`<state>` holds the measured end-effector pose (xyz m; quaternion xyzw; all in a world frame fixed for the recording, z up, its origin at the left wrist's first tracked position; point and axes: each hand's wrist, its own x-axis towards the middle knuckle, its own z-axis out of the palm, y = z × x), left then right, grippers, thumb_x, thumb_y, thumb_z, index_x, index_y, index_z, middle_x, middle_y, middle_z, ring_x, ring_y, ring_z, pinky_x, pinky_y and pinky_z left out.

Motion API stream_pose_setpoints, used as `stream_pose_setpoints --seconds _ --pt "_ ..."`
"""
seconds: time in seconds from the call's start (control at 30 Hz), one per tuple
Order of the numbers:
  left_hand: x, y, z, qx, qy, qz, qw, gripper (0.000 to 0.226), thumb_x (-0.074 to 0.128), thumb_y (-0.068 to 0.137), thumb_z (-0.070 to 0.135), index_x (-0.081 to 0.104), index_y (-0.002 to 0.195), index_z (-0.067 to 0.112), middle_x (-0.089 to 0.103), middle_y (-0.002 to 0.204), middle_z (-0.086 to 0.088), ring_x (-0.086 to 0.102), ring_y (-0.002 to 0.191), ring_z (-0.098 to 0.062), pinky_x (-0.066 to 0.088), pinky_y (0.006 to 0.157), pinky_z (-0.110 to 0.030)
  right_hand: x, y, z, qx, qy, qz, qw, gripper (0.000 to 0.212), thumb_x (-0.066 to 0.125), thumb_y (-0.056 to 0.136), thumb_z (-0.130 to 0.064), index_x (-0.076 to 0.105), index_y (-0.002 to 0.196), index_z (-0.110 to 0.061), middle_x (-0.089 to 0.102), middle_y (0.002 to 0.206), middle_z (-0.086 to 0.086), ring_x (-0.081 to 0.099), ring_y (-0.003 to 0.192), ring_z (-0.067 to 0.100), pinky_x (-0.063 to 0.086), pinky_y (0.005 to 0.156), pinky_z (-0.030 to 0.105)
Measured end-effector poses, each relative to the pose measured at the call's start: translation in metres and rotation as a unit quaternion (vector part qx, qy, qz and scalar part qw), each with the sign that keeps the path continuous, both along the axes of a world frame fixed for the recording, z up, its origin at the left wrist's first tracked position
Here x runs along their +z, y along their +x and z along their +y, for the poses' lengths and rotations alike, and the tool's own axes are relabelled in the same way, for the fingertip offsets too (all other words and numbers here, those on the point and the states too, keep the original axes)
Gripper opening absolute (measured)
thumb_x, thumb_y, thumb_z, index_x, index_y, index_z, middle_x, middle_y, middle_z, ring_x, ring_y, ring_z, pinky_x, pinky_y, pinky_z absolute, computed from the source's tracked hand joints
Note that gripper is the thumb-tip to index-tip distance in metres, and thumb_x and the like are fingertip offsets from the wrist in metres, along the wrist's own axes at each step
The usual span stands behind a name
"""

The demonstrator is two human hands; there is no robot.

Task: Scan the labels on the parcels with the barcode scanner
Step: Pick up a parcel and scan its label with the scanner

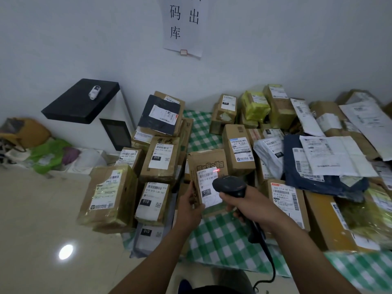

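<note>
Nearest: gripping the barcode scanner [230,185] by its handle with the right hand [252,203], fingers curled tight round it, cable [269,262] trailing back toward the body. Just beside it, pinching the lower left edge of a brown parcel [209,162] with the left hand [188,205], propping its white label [206,187] upright before the scanner head. Catching a red scan spot [216,170] at the label's upper right, so judged mid-read on this parcel. Next, probably: confirming the read, then setting this one down and lifting another, which calls for keeping done and undone parcels apart; impossible to tell here which are which. Beyond, on the green checked cloth [222,236]: taped cartons [110,192] stacked at left, a looser heap of boxes and mailers [314,158] at right. All sealed, contents hidden. Farther off: a black-topped stand [82,101] bearing a small white device [94,92], soft bags [48,153] slumped on the floor, a paper sign [184,24] on the wall.
</note>
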<state>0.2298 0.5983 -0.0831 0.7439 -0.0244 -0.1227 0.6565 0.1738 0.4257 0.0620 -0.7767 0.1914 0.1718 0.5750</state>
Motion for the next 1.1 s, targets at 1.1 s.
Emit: stream_pose_setpoints --seconds 1.1 --pt "0.062 0.078 -0.018 0.078 0.097 0.025 0.992 0.059 0.062 0.099 0.007 0.045 0.151 0.031 0.054 0.133 0.019 0.051 0.128 -0.006 0.046 0.107 -0.034 0.009 0.091 -0.046 -0.022 0.058 -0.027 0.998 0.025 0.076 0.09 -0.042 0.074 0.102 -0.021 0.077 0.081 0.001 0.064 0.067 0.014 0.051 0.064 0.032"
